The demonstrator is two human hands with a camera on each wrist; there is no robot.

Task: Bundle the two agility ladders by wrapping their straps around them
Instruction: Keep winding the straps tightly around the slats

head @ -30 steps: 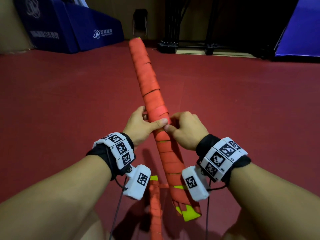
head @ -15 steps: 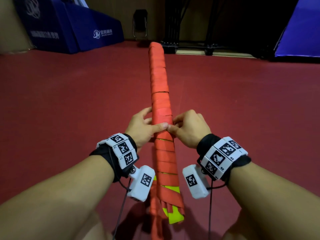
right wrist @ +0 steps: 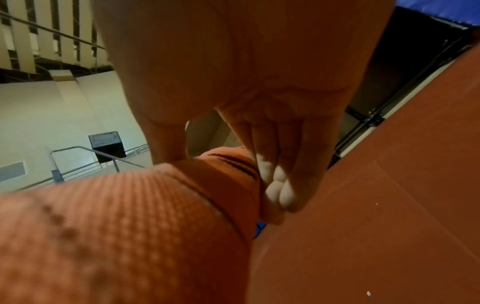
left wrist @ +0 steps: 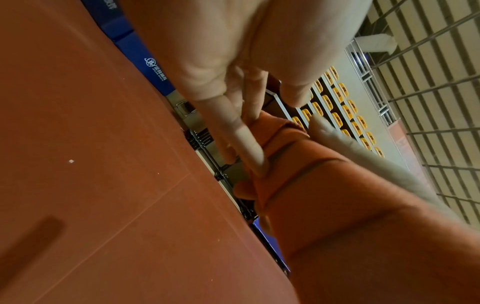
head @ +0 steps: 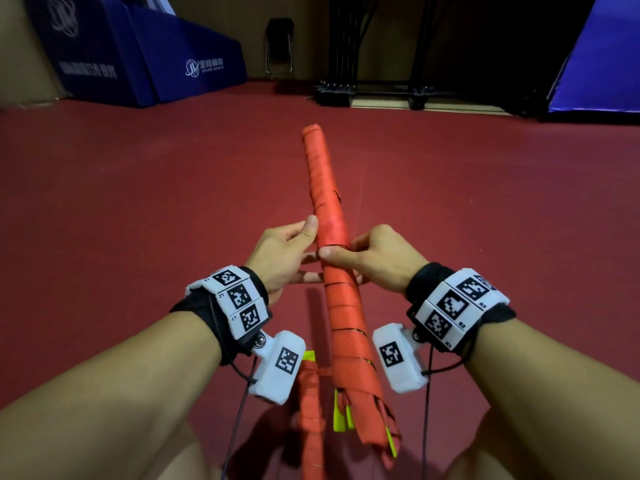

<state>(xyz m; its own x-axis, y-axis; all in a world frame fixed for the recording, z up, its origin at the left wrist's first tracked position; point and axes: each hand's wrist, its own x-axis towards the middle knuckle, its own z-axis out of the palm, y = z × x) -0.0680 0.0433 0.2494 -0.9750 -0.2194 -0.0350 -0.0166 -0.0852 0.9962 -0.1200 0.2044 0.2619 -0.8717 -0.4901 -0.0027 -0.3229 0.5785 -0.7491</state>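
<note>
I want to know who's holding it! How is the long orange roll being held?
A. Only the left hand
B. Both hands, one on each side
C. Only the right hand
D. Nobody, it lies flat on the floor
B: the left hand and the right hand both grip the wrapped orange ladder bundle near its middle.

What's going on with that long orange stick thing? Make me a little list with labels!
held thing: long orange strap-wrapped ladder bundle, raised off the floor, pointing away from the person
left hand: thumb and fingers pinch the bundle's left side
right hand: thumb on top, fingers curled round the bundle
near end: loose orange strap ends with yellow rung pieces sticking out
second orange bundle: lower, beside the first
floor: dark red sports floor
</note>
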